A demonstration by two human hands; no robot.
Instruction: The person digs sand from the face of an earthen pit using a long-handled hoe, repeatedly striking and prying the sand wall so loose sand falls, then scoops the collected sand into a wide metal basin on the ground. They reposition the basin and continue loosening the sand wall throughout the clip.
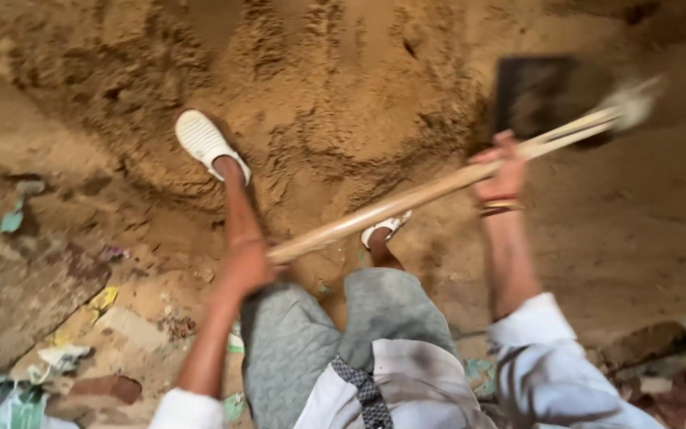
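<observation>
Shovel (470, 171) — smooth wooden handle, dark flat blade — gripped by both hands above loose sand (311, 87).

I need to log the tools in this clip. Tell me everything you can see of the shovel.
The shovel has a long, pale wooden handle and a dark, flat blade, blurred, raised at upper right above the sand pile. It lies slanted, blade end higher. The left hand grips the handle's near end; the right hand grips it near the blade. Nothing else touches it.
</observation>
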